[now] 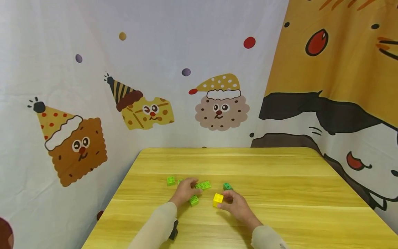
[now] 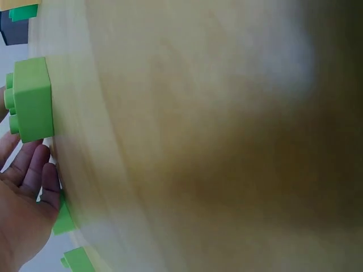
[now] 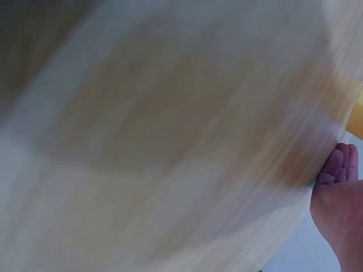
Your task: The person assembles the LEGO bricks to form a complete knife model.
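Six toy blocks sit on the wooden table (image 1: 280, 169), and two hands are in among them. The right hand (image 1: 237, 206) holds the yellow block (image 1: 218, 200) by its right side, with the thumb near the front and a finger toward the back. Just behind that hand is the dark green block (image 1: 227, 186).

The left hand (image 1: 184, 191) has its thumb and pointing finger spread apart, at the left end of the long green block (image 1: 204, 185). It is hard to see if they touch it, so I cannot tell. Near the thumb, a bit closer to the person, is the front green block (image 1: 194, 200), with bumps on top. Farther left is the corner green block (image 1: 170, 181), and the half-hidden green block (image 1: 180, 181) peeks out beside the left hand.

Both sleeves (image 1: 157, 224) are pale, and a small black thing (image 1: 174, 230) shows by the left one. Behind the table hangs a white cloth (image 1: 214, 34) with funny pictures: a brown cookie (image 1: 90, 162), some yellow cheese (image 1: 146, 119) and a pinkish cookie (image 1: 227, 119), all wearing hats.
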{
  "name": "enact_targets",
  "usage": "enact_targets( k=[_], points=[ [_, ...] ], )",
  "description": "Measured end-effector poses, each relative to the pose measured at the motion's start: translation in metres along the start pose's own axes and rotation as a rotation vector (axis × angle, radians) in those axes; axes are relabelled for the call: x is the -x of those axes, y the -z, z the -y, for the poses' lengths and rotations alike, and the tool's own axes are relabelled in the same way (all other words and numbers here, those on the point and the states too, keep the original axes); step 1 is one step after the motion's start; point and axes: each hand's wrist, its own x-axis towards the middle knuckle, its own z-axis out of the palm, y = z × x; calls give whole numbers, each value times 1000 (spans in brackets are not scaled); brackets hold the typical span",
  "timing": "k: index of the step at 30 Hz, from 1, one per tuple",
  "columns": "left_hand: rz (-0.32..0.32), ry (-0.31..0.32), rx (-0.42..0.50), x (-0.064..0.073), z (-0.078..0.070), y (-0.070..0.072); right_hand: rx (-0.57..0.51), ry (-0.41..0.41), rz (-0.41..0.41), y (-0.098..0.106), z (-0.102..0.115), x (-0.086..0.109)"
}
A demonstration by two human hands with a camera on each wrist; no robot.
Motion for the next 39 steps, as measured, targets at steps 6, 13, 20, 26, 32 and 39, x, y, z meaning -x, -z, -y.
enact_targets(
  k=[6, 13, 20, 26, 32, 39],
  points=[
    [-17, 20, 0, -2, 1, 0, 5, -12, -5, -2, 1, -1],
    [-34, 17, -48, -7, 1, -1, 15, -17, -17, -4, 3, -1],
    [-30, 8, -109, -10, 0, -2, 10, -31, -4, -2, 2, -2],
    [-38, -26, -187, -11, 1, -3, 4, -16, -10, -2, 1, -2],
    [-41, -15, -163, -10, 1, -3, -13, -43, -12, -2, -2, -5],
    [-29, 11, -88, -9, -3, 2, -37, -80, 2, 0, -2, -6]
  ],
)
